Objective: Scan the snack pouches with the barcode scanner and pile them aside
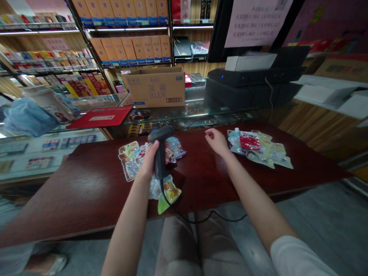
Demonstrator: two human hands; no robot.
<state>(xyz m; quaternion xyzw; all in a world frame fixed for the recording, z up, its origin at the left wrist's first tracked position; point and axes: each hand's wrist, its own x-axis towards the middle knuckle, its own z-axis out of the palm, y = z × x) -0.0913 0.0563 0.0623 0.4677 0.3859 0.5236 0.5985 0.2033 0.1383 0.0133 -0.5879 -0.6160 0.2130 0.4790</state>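
Observation:
My left hand [148,159] is wrapped round the grip of a black handheld barcode scanner [160,153], its head pointing up and away from me. Beneath and around it on the dark red-brown table lie several plastic packets of snacks [128,159], partly hidden by the hand. A yellow-green packet [170,193] lies closest to me. My right hand [216,141] hovers over the table with loosely bent fingers and nothing visible in them. To its right is a second group of packets [267,151], with a red packet [250,141] on top.
A black cable [198,221] runs from the scanner across my lap. Behind the table stands a glass counter with a cardboard box [156,88], a red mat [101,116], a mouse [139,114] and a black till machine [250,82]. A person's foot [53,263] shows at lower left.

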